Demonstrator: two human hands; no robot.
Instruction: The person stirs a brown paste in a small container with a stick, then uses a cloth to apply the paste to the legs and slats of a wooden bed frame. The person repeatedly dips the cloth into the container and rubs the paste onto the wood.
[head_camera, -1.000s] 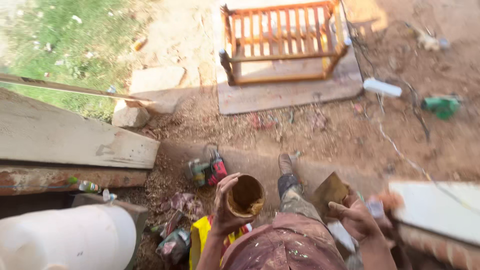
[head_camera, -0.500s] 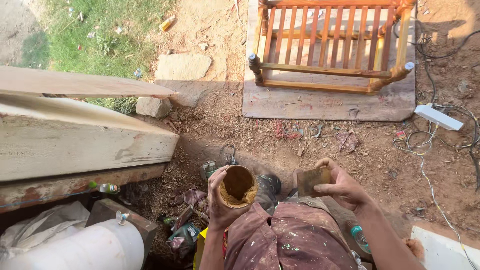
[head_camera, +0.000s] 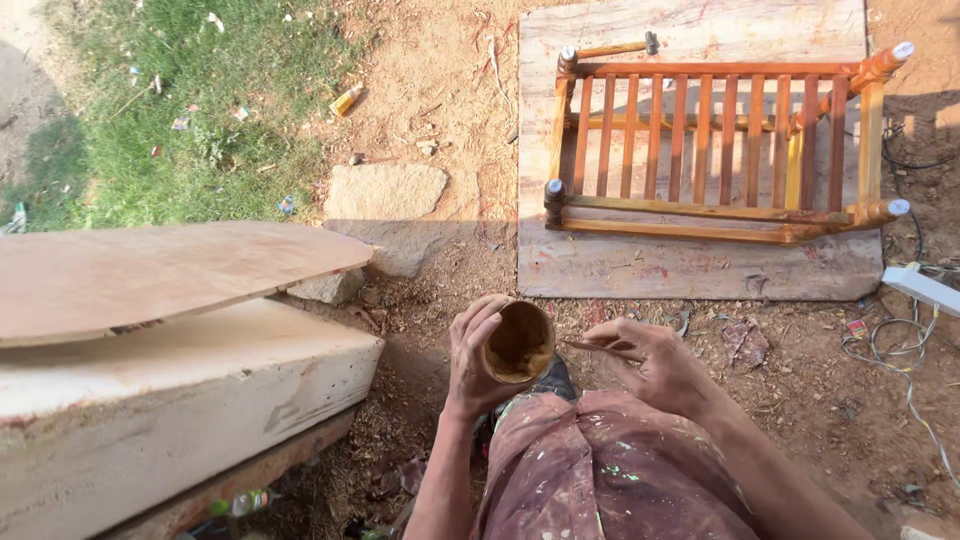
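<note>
Moved: right hand (head_camera: 655, 365) has dropped the flat scrap it held, and now pinches a thin stick (head_camera: 600, 349).
Left hand (head_camera: 472, 360): fingers wrapped round a small cup (head_camera: 517, 342) of brown liquid, above the lap.
Stick: lies level — tip pointing left at the cup, just beside it.
Beyond: wooden slatted frame (head_camera: 715, 150) on a board (head_camera: 690, 262).

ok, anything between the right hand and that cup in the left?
Nothing visible. The left hand holds the small brown cup tilted open toward the right hand, which pinches a thin stick pointing at the cup's mouth; only open air separates them.
</note>
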